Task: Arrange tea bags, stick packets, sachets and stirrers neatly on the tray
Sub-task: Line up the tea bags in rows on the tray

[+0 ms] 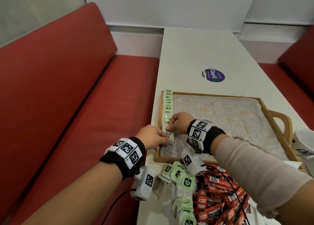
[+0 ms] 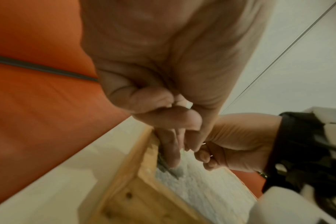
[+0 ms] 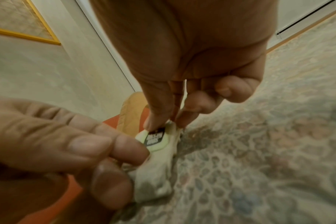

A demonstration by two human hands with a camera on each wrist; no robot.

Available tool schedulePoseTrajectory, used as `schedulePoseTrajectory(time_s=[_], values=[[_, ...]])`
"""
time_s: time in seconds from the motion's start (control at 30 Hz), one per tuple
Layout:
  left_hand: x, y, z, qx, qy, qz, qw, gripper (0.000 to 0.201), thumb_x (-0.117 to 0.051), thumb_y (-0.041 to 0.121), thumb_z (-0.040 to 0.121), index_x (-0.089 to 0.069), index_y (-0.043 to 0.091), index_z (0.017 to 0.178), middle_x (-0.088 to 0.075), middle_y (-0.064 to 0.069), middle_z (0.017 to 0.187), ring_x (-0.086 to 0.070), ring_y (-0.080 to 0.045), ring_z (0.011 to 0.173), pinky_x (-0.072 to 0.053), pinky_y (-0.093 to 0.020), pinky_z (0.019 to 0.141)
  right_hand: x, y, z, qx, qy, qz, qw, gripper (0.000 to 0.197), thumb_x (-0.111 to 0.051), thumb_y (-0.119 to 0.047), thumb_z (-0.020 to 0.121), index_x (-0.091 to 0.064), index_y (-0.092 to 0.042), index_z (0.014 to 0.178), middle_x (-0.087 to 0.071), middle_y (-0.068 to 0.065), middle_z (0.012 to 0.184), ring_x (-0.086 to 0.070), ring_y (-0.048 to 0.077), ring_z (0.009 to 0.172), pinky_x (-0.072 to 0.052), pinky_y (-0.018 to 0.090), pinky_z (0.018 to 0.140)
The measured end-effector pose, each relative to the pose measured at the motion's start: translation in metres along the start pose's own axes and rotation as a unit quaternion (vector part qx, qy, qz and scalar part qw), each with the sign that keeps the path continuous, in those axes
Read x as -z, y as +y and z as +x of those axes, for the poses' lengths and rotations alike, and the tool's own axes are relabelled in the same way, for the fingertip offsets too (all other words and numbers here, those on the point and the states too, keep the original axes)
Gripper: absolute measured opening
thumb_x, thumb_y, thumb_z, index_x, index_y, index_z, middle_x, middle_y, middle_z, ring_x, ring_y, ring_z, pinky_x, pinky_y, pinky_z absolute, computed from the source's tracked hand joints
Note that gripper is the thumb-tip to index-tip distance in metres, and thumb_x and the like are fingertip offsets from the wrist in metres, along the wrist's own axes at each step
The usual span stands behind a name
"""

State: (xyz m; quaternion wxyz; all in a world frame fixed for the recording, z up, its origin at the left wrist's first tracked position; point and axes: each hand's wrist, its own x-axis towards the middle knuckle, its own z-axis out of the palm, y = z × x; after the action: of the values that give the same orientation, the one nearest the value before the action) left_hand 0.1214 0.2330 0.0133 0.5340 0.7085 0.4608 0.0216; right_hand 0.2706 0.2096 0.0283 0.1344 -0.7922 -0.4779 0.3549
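Along the wooden tray's (image 1: 210,95) left rim, both hands pinching one soft, green-tagged paper tea bag (image 1: 168,133).

white table (image 1: 195,54) between red benches | wooden tray (image 1: 210,95) lying flat on it | round purple sticker (image 1: 213,75) just beyond tray's far rim | heap of green-tagged tea bags (image 1: 180,178) just before tray's near rim | red stick packets (image 1: 219,202) touching that heap | white mug (image 1: 304,144) beside tray's handle
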Motion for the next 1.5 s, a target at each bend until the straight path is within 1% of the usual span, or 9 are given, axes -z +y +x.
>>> schedulePoseTrajectory(time_s=[0.1, 0.27, 0.47, 0.63, 0.83, 1.1, 1.3, 1.4, 1.5], values=[[-0.001, 0.000, 0.003, 0.005, -0.002, -0.002, 1.000, 0.013, -0.071, 0.017, 0.081, -0.075, 0.015, 0.093, -0.072, 0.002, 0.076, -0.046, -0.002, 0.038, -0.043, -0.014, 0.047, 0.001, -0.002, 0.001, -0.013, -0.004, -0.025, 1.000, 0.023, -0.077, -0.028, 0.077, -0.057, -0.017, 0.082, -0.060, -0.003, 0.079, -0.056, 0.013, 0.069, -0.050, 0.025, 0.066], [-0.001, -0.003, 0.006, 0.009, 0.005, 0.003, 1.000, 0.009, -0.069, 0.015, 0.081, -0.076, 0.016, 0.087, -0.074, 0.003, 0.078, -0.049, -0.004, 0.041, -0.045, -0.016, 0.051, 0.000, -0.003, 0.000, -0.028, -0.018, -0.054, 0.998, 0.032, -0.080, -0.028, 0.073, -0.049, -0.022, 0.068, -0.057, -0.005, 0.070, -0.053, 0.010, 0.058, -0.046, 0.022, 0.056], [-0.003, -0.004, 0.001, -0.009, 0.012, 0.009, 1.000, 0.008, -0.072, 0.020, 0.080, -0.070, 0.028, 0.077, -0.075, -0.002, 0.082, -0.050, -0.003, 0.042, -0.045, -0.017, 0.054, 0.000, -0.010, -0.006, -0.021, -0.008, -0.106, 0.994, 0.037, -0.079, -0.030, 0.074, -0.044, -0.024, 0.066, -0.057, -0.002, 0.076, -0.055, 0.017, 0.071, -0.050, 0.028, 0.067], [-0.001, -0.008, -0.016, -0.031, 0.033, -0.003, 0.999, 0.007, -0.076, 0.021, 0.078, -0.068, 0.020, 0.077, -0.070, 0.000, 0.071, -0.057, -0.010, 0.054, -0.046, -0.020, 0.056, 0.008, -0.014, -0.024, -0.002, 0.000, -0.099, 0.995, 0.036, -0.076, -0.031, 0.078, -0.044, -0.024, 0.065, -0.054, -0.005, 0.071, -0.055, 0.016, 0.070, -0.051, 0.032, 0.075], [-0.003, -0.015, -0.046, -0.044, 0.031, -0.004, 0.999, 0.009, -0.072, 0.011, 0.082, -0.065, 0.016, 0.082, -0.068, -0.001, 0.073, -0.058, -0.012, 0.060, -0.048, -0.019, 0.057, 0.009, -0.013, -0.057, 0.011, 0.016, -0.032, 0.999, 0.029, -0.076, -0.027, 0.079, -0.049, -0.021, 0.068, -0.051, -0.007, 0.066, -0.048, 0.008, 0.059, -0.044, 0.022, 0.058], [-0.022, -0.023, -0.086, -0.065, 0.024, 0.042, 0.997, 0.013, -0.073, 0.014, 0.081, -0.063, 0.022, 0.078, -0.062, 0.007, 0.069, -0.055, -0.004, 0.058, -0.047, -0.017, 0.061, -0.007, 0.003, -0.113, -0.005, 0.023, -0.005, 1.000, 0.026, -0.077, -0.029, 0.077, -0.056, -0.015, 0.081, -0.060, 0.002, 0.080, -0.055, 0.017, 0.075, -0.051, 0.032, 0.075], [-0.035, -0.036, -0.103, -0.039, 0.051, 0.173, 0.983, 0.047, -0.077, 0.022, 0.074, -0.054, 0.024, 0.115, -0.053, 0.003, 0.118, -0.054, -0.014, 0.104, -0.044, -0.023, 0.083, -0.030, 0.010, -0.139, -0.006, 0.015, -0.024, 1.000, 0.020, -0.077, -0.023, 0.077, -0.059, -0.017, 0.082, -0.054, -0.007, 0.067, -0.049, 0.009, 0.061, -0.040, 0.020, 0.053], [-0.041, -0.042, -0.105, -0.020, 0.028, 0.210, 0.977, 0.082, -0.081, 0.030, 0.067, -0.040, 0.025, 0.137, -0.037, -0.002, 0.133, -0.047, -0.021, 0.118, -0.045, -0.033, 0.098, -0.035, 0.008, -0.144, -0.001, 0.007, -0.034, 0.999, 0.020, -0.078, -0.021, 0.076, -0.060, -0.018, 0.083, -0.053, -0.008, 0.069, -0.049, 0.008, 0.063, -0.039, 0.020, 0.054], [-0.049, -0.046, -0.104, -0.015, 0.003, 0.232, 0.973, 0.101, -0.085, 0.038, 0.061, -0.029, 0.029, 0.145, -0.029, -0.002, 0.135, -0.044, -0.021, 0.122, -0.044, -0.035, 0.101, -0.039, 0.007, -0.147, -0.002, 0.005, -0.036, 0.999, 0.020, -0.079, -0.019, 0.075, -0.061, -0.019, 0.085, -0.058, -0.005, 0.081, -0.058, 0.015, 0.081, -0.042, 0.022, 0.063]])
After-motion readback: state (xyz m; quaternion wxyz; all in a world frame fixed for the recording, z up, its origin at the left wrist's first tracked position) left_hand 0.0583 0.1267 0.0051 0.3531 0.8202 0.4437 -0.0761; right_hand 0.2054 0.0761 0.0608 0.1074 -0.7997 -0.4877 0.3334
